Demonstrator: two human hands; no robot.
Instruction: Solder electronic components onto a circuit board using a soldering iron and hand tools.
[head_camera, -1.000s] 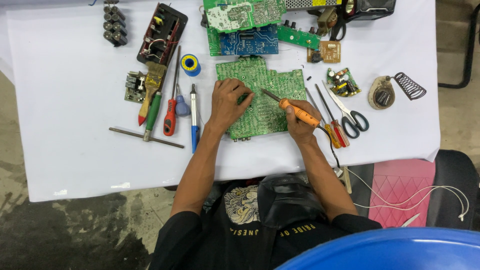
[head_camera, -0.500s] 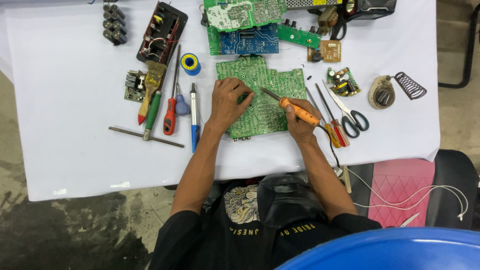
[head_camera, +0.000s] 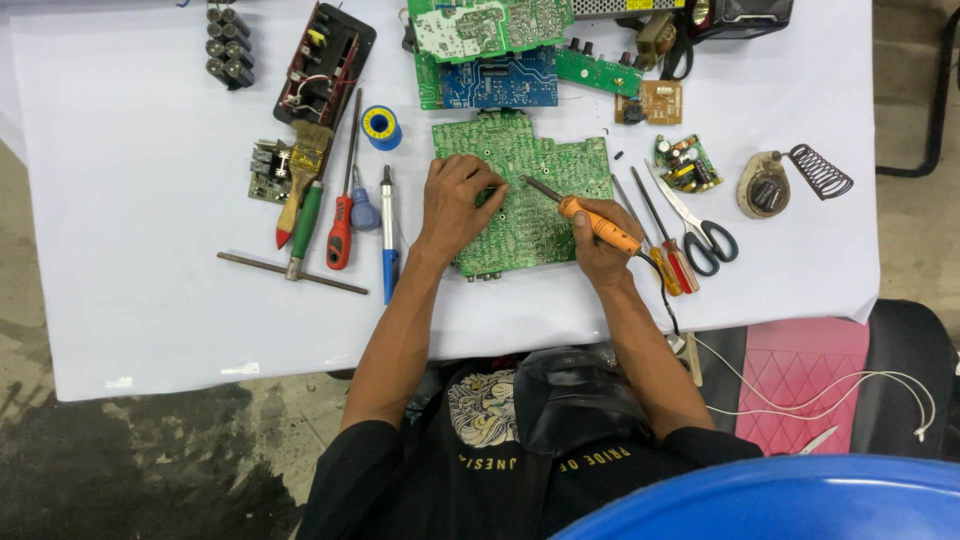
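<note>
Soldering iron (head_camera: 598, 222) with an orange handle is lying in the right hand (head_camera: 600, 240), whose fingers are clenching the handle; its dark tip is pointing up-left and meeting the large green circuit board (head_camera: 545, 170) near the middle. That board is lying flat on the white-covered surface (head_camera: 130, 250), directly before the person. The left hand (head_camera: 455, 205) is pressing on the board's left part, fingers curled; whether they are pinching anything cannot be told. Left of the board, a blue-handled tool (head_camera: 388, 235), red screwdriver (head_camera: 342, 225), green-handled tool (head_camera: 305, 215) and brush (head_camera: 300, 170) are lying side by side, with a blue solder spool (head_camera: 381, 127) above them. Right of the iron, scissors (head_camera: 700, 225) and a coiled iron stand (head_camera: 790, 180) are resting. A black open casing (head_camera: 325, 65) at top left is holding wired components.
</note>
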